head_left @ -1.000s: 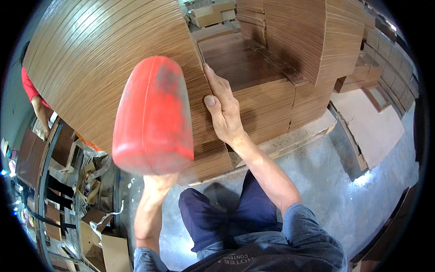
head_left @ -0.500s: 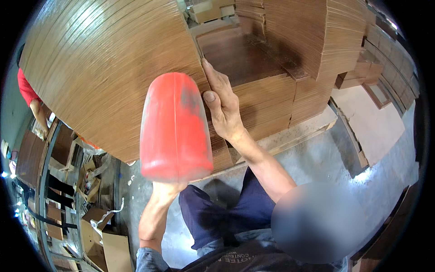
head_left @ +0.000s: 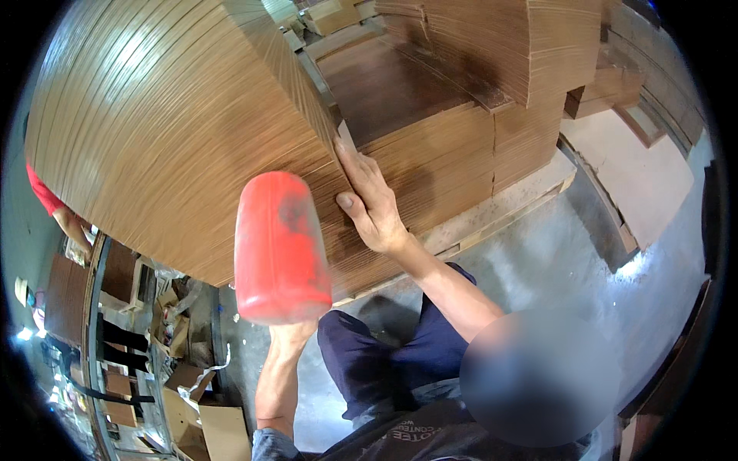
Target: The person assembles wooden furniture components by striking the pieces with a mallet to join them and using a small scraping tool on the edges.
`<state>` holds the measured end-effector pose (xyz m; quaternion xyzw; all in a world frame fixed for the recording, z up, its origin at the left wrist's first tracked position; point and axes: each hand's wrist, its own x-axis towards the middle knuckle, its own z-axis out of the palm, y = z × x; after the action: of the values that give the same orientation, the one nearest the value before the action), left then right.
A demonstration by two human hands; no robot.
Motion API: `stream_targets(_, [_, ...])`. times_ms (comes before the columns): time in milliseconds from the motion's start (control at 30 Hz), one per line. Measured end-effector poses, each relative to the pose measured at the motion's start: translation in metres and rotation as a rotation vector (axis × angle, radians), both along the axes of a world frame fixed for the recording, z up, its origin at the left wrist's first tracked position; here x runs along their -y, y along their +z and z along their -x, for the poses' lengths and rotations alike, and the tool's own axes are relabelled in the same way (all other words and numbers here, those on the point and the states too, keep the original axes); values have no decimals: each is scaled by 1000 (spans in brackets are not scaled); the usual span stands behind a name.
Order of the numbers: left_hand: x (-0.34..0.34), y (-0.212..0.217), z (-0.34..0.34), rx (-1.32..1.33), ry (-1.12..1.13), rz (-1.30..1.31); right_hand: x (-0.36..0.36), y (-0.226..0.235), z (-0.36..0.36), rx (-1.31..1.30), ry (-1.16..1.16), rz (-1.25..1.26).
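Observation:
A red mallet (head_left: 280,246), its large rounded head scuffed with grey, is raised close to the camera. My left hand (head_left: 294,333) is below the head; the fingers and the handle are hidden behind it, but the hand moves with the mallet. A tall stack of thin brown wood-grain sheets (head_left: 169,146) fills the left and middle. Against the right edge of this stack lies my right hand (head_left: 370,201), fingers stretched out along it and thumb resting on the sheets' edges.
Lower brown stacks (head_left: 453,150) stand on a pale pallet (head_left: 492,201) to the right. A white board (head_left: 638,180) lies beyond on the grey floor. At left, a rack (head_left: 96,307) and open cardboard boxes (head_left: 223,430) stand near a person in a red sleeve (head_left: 44,192).
The mallet has lowered away from the camera and looks smaller. My right hand stays on the stack's edge. The whole view has shifted slightly.

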<state>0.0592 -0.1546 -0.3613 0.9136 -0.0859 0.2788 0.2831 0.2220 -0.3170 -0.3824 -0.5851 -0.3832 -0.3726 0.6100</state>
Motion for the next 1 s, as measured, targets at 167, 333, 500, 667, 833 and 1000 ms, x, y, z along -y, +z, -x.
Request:
stream_targets(167, [8,2,-11,181,-14,13,-1,-10,-4,20,49,-26])
stream_targets(333, [38,30,-9,28,-54,203,0,-22,-8,12,80,-52])
stream_targets(500, [39,24,-7,58,6,199,1,-27,-5,17,73,-41])
stream_targets(667, [7,-12,-4,127,-47,249,0,-22,0,-31,109,-32])
stream_targets(833, [0,-31,5,-87,79,117,8,-27,2,-61,117,16])
stream_targets(1000, [5,-38,15,-155,27,273,8,-30,3,-53,136,14])
